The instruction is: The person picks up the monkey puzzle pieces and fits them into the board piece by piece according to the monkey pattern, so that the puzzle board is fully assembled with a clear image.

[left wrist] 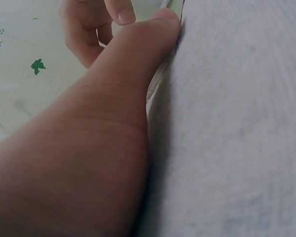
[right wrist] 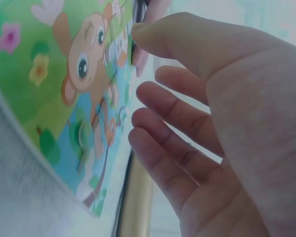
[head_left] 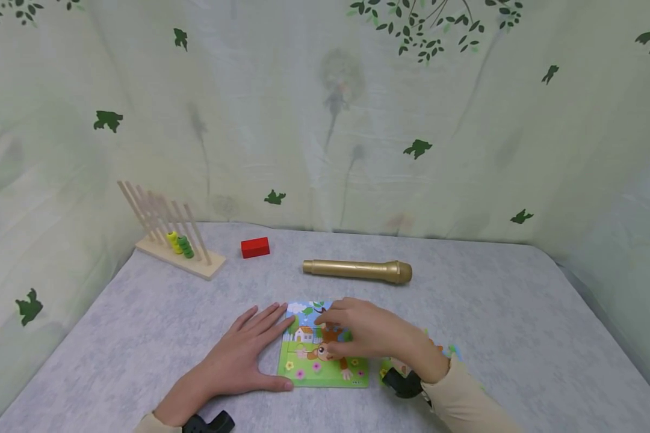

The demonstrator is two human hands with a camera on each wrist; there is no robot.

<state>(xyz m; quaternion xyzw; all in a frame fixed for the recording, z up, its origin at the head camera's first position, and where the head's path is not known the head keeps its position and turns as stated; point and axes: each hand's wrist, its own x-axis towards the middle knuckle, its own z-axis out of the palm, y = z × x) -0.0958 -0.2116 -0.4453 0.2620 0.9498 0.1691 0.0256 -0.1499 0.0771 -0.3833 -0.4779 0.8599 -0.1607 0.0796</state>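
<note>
A jigsaw puzzle board (head_left: 325,376) with a monkey, a house and flowers lies flat at the front middle of the table. My left hand (head_left: 244,355) rests with spread fingers along its left edge, thumb tip at the lower left corner. Over the right half of the board, my right hand (head_left: 365,329) hovers with loosely bent fingers. The right wrist view shows nothing between the right fingers and thumb, which stand apart above the monkey picture (right wrist: 86,64). Part of the board is hidden beneath that hand.
Colourful pieces or a second picture (head_left: 386,364) lie partly hidden under my right forearm. Behind the board is a gold toy microphone (head_left: 352,269). A red block (head_left: 255,247) and a wooden peg rack (head_left: 208,269) with yellow and green beads stand at the back left.
</note>
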